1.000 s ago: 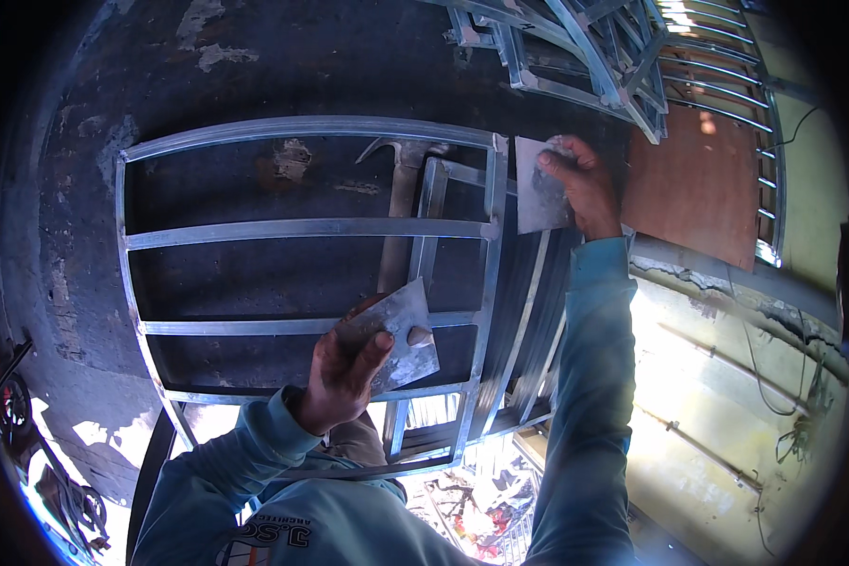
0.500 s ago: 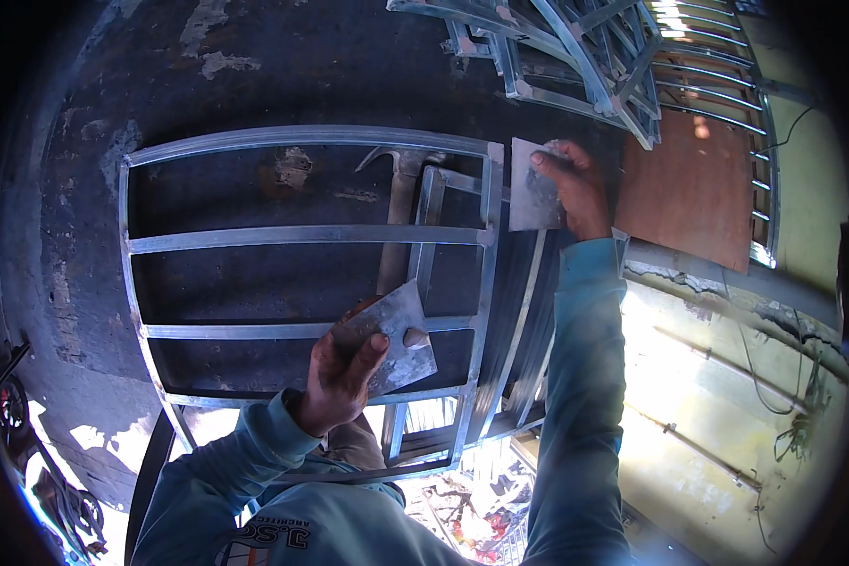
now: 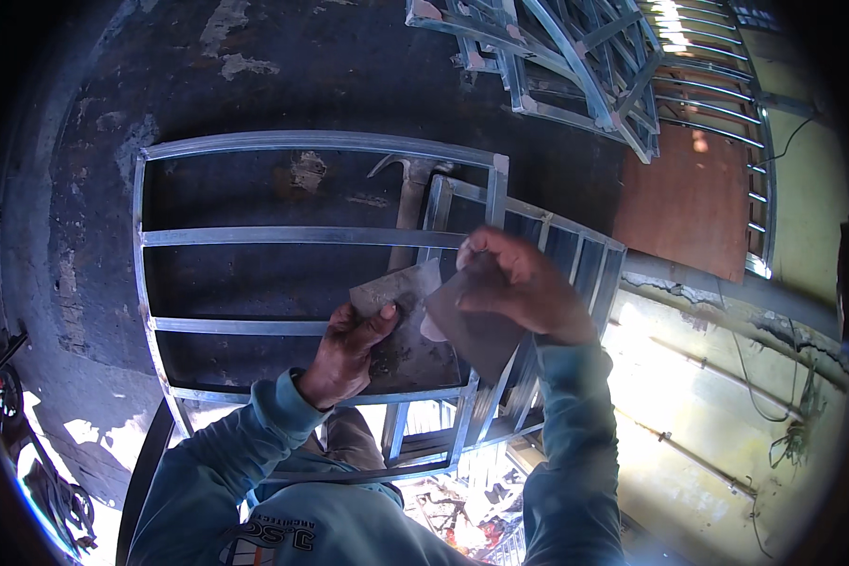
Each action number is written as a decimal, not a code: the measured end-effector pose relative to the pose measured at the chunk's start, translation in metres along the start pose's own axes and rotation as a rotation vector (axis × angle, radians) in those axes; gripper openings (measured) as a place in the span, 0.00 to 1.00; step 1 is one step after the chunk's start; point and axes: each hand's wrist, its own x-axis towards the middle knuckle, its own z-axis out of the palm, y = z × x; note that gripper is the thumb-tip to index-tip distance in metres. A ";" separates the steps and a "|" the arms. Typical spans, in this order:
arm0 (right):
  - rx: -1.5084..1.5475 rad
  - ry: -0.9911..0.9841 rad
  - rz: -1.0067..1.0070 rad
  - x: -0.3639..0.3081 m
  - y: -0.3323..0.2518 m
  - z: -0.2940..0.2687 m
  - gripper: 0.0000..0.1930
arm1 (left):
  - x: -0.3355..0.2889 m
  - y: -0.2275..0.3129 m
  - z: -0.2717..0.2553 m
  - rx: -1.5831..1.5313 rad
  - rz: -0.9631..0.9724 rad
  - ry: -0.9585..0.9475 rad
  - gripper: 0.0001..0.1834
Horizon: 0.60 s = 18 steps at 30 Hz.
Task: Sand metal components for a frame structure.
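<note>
Left grip (image 3: 342, 358) pinching grey plate (image 3: 423, 360), right grip (image 3: 530, 288) pinching dark plate (image 3: 482, 323), which overlaps grey plate's right side in view, contact unclear.

Plates (image 3: 423, 347) over frame (image 3: 283, 236), hammer (image 3: 410, 200) beneath

Smudged matt plate (image 3: 415, 351), glossy metal frame (image 3: 292, 236)
</note>
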 end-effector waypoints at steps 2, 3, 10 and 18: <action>-0.017 -0.068 0.107 -0.009 -0.007 0.014 0.19 | 0.000 0.003 0.004 -0.228 -0.067 -0.076 0.17; -0.187 0.019 0.172 -0.012 -0.009 0.010 0.19 | -0.003 0.004 0.006 -0.240 -0.045 -0.047 0.17; -0.485 0.350 -0.001 -0.011 -0.001 -0.058 0.16 | -0.015 0.017 -0.004 -0.021 0.167 0.106 0.18; 0.073 0.418 -0.208 -0.010 -0.038 0.010 0.29 | -0.046 0.035 -0.022 0.016 0.246 0.161 0.24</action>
